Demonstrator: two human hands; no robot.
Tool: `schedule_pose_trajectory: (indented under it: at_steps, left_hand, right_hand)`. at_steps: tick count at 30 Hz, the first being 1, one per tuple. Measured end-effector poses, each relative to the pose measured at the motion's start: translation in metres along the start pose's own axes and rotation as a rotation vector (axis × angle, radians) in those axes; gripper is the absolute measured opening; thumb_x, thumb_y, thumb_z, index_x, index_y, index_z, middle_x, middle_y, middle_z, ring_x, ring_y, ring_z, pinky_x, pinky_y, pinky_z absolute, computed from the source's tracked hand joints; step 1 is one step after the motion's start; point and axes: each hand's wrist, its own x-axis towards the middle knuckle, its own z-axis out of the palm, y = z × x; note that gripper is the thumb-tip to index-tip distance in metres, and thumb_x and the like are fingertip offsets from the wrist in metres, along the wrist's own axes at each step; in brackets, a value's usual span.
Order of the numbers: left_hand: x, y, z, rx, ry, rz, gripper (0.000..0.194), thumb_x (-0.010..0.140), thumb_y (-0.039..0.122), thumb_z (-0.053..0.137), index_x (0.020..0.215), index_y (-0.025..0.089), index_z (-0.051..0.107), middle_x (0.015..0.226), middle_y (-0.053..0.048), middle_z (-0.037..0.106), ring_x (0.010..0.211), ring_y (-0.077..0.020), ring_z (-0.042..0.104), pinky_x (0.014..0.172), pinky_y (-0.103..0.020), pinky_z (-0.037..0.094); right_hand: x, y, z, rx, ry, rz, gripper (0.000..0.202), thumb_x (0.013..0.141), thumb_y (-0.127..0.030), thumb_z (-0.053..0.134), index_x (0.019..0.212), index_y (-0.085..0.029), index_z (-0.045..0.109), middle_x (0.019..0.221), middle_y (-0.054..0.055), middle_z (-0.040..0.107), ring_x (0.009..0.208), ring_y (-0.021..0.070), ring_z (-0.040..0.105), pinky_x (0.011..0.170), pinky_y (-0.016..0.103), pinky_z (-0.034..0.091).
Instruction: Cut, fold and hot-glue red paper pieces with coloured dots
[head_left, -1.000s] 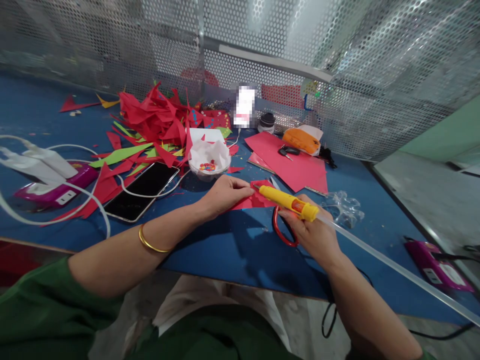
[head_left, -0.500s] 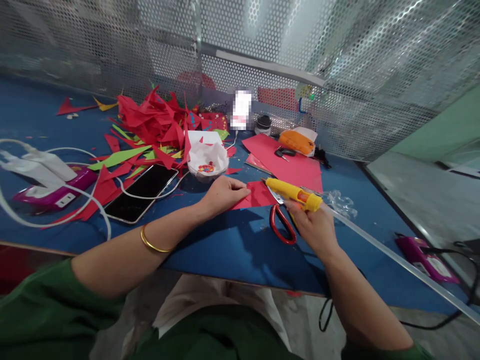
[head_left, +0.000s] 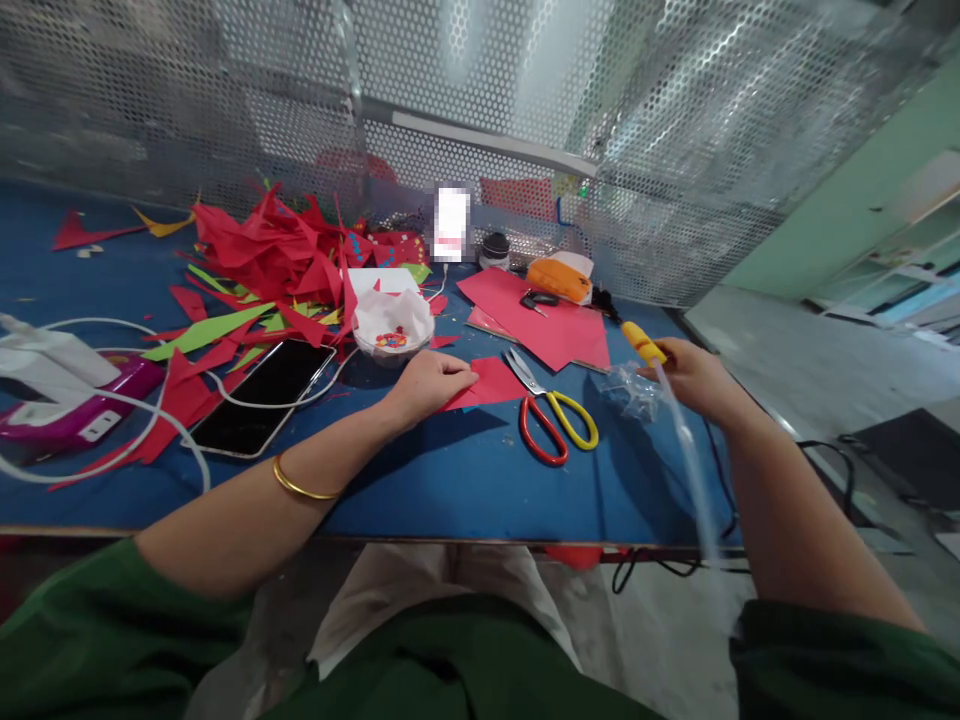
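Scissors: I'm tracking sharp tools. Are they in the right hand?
No, the scissors lie on the table; the right hand holds the yellow glue gun.

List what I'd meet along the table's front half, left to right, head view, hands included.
Purple power strip → black-screened phone → left hand → red paper piece at that hand → open scissors → yellow glue gun → right hand gripping it.
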Motion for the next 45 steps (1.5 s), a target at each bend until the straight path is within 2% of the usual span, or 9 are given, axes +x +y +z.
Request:
schedule_pose_trajectory:
  at_steps: [4,12,15,18,21,25,31,37,45]
  left_hand:
    - [0.002,-0.005,0.001,0.0,0.011,0.025,0.031,0.075,0.035,0.056,0.049,0.018,0.051,0.052,0.003,0.041,0.056,-0.0114,0.035,0.053,-0.026,0.026]
    - [0.0,-0.001,0.002,0.024,-0.031,0.015,0.034,0.076,0.037,0.055,0.049,0.019,0.046,0.052,0.004,0.036,0.055,-0.0107,0.031,0.054,-0.027,0.026]
    - [-0.001,0.003,0.001,0.026,-0.054,0.017,0.036,0.077,0.039,0.054,0.05,0.019,0.04,0.055,0.004,0.031,0.057,-0.0108,0.03,0.055,-0.028,0.025]
    - [-0.003,0.007,0.001,0.006,-0.083,0.03,0.035,0.077,0.039,0.054,0.051,0.019,0.04,0.056,0.004,0.032,0.058,-0.0112,0.031,0.055,-0.028,0.024]
    - [-0.004,0.01,0.0,-0.009,-0.125,0.049,0.035,0.078,0.038,0.054,0.051,0.019,0.041,0.056,0.003,0.032,0.058,-0.0112,0.031,0.055,-0.028,0.023]
    - [-0.005,0.012,0.0,0.0,-0.162,0.077,0.037,0.078,0.038,0.054,0.051,0.02,0.036,0.055,0.004,0.028,0.056,-0.0109,0.028,0.053,-0.028,0.021]
    - [-0.006,0.012,0.0,-0.011,-0.194,0.093,0.035,0.076,0.037,0.055,0.049,0.019,0.042,0.052,0.004,0.032,0.055,-0.0112,0.031,0.054,-0.028,0.023]
    - [0.003,0.011,-0.001,-0.201,-0.134,-0.092,0.017,0.068,0.027,0.057,0.061,0.019,0.071,0.073,-0.003,0.07,0.081,-0.0197,0.06,0.077,-0.028,0.043]
    - [-0.005,0.011,0.002,-0.322,-0.194,-0.149,0.017,0.074,0.033,0.068,0.068,0.018,0.075,0.069,-0.003,0.071,0.067,-0.0146,0.058,0.067,-0.027,0.045]
  right_hand:
    - [0.0,0.016,-0.001,-0.287,-0.073,-0.011,0.029,0.073,-0.029,0.068,0.099,-0.017,0.073,0.098,0.014,0.068,0.084,0.0276,0.065,0.073,0.036,0.048]
    - [-0.008,0.011,0.005,-0.357,-0.167,-0.007,0.026,0.078,-0.012,0.059,0.099,-0.017,0.073,0.105,0.014,0.072,0.096,0.0288,0.068,0.086,0.039,0.051]
    - [-0.009,-0.011,-0.004,-0.348,-0.092,0.01,0.031,0.08,-0.014,0.057,0.108,-0.013,0.071,0.116,0.019,0.069,0.109,0.0348,0.064,0.095,0.05,0.049]
    - [-0.011,-0.057,-0.005,-0.262,0.009,-0.033,0.041,0.09,-0.031,0.054,0.127,-0.017,0.062,0.13,0.015,0.064,0.119,0.0334,0.06,0.1,0.052,0.047]
    - [-0.013,-0.111,0.01,0.287,-0.094,-0.157,0.038,0.087,-0.041,0.06,0.118,-0.021,0.068,0.118,0.01,0.072,0.11,0.0259,0.067,0.098,0.042,0.051]
    - [-0.008,-0.158,0.038,0.733,-0.36,-0.033,0.036,0.072,-0.046,0.074,0.096,-0.02,0.073,0.087,0.006,0.076,0.084,0.021,0.07,0.076,0.033,0.055]
    - [-0.003,-0.17,0.049,0.781,-0.473,-0.002,0.021,0.067,-0.036,0.074,0.078,-0.018,0.074,0.062,-0.001,0.067,0.055,0.01,0.052,0.053,0.024,0.039]
    - [-0.008,-0.17,0.047,0.809,-0.419,-0.021,0.019,0.068,-0.034,0.07,0.079,-0.019,0.074,0.067,-0.001,0.069,0.059,0.0108,0.054,0.057,0.025,0.041]
    - [-0.011,-0.17,0.051,0.752,-0.36,-0.086,0.024,0.07,-0.037,0.068,0.082,-0.017,0.075,0.065,0.0,0.066,0.056,0.0102,0.049,0.055,0.026,0.037]
